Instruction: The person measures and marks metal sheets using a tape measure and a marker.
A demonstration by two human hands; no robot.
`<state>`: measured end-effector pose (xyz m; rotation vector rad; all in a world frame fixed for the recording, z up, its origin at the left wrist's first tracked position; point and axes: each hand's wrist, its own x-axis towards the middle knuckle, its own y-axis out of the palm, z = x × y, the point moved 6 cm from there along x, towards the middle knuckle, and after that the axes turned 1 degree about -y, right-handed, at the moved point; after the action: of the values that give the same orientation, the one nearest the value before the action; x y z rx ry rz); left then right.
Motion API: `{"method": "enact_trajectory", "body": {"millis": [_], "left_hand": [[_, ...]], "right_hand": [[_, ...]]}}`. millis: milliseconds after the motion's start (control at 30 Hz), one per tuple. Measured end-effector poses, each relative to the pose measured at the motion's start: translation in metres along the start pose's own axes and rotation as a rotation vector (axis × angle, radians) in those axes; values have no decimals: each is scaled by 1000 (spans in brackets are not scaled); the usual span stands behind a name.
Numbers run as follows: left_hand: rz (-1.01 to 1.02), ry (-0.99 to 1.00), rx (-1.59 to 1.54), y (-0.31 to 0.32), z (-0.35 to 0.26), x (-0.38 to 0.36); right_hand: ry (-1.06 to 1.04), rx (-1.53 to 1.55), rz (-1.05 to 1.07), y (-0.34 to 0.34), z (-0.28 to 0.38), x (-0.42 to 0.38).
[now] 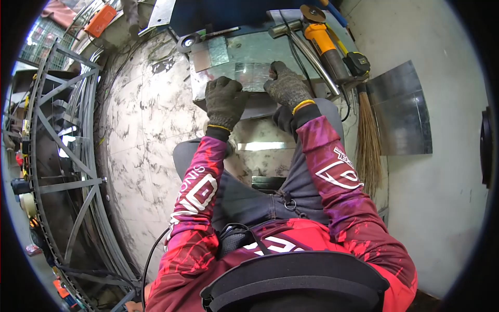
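Observation:
My left hand [225, 101], in a dark knitted glove, is closed at the near edge of the low workbench [241, 46]. Whatever its curled fingers hold is hidden. My right hand [288, 87], gloved alike, is closed around the right end of a small shiny metal sheet [251, 69] lying on the bench top. Its thumb is toward the left hand. Farther back on the bench lie a brownish plate [201, 60] and a bright metal piece [218, 51]. A grey panel [257, 107] shows below the bench edge, between the hands.
At the right of the bench lie a hammer [285, 29], an orange angle grinder [321, 39] and a tape measure [357, 63]. A broom [368, 140] and a dark sheet [400, 114] lean near the wall. A metal rack [67, 184] with long bars stands left.

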<state>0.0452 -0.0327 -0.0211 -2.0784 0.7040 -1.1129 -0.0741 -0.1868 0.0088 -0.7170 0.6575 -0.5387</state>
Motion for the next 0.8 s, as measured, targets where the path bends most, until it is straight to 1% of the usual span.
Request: {"method": "enact_trajectory", "body": {"millis": [67, 167, 200, 233, 267, 300, 367, 500, 567, 633, 667, 700, 733, 767, 800], "left_hand": [[-50, -65, 11, 1, -2, 3], [-36, -105, -1, 9, -5, 5], [-37, -106, -6, 10, -8, 6], [-81, -93, 20, 8, -11, 6], [-125, -80, 45, 6, -14, 6], [-126, -82, 41, 8, -12, 7], [-112, -86, 33, 12, -6, 7], [-84, -44, -11, 20, 4, 8], [32, -159, -9, 31, 16, 6], [37, -163, 0, 31, 16, 7], [62, -187, -14, 32, 19, 7], [83, -210, -27, 30, 19, 9], [80, -202, -10, 24, 13, 12], [135, -213, 6, 20, 8, 14], [188, -224, 24, 17, 5, 17]], "right_hand": [[4, -21, -2, -3, 1, -1], [39, -91, 45, 2, -7, 4], [20, -89, 44, 5, -8, 5], [0, -86, 45, 8, -10, 6], [3, -90, 46, 8, -13, 8], [6, -112, 63, 7, -12, 6], [12, -134, 79, 8, -10, 3], [-9, -141, 31, 1, -6, 1], [-18, -133, 23, -1, -11, -5], [-74, -59, 21, -3, -12, -6], [-159, 7, -82, -3, -17, -1], [-171, 20, -87, -5, -27, 0], [-276, 178, -143, -14, -33, -3], [-378, 340, -197, -20, -40, -10], [-348, 346, -316, -38, -39, -39]]}}
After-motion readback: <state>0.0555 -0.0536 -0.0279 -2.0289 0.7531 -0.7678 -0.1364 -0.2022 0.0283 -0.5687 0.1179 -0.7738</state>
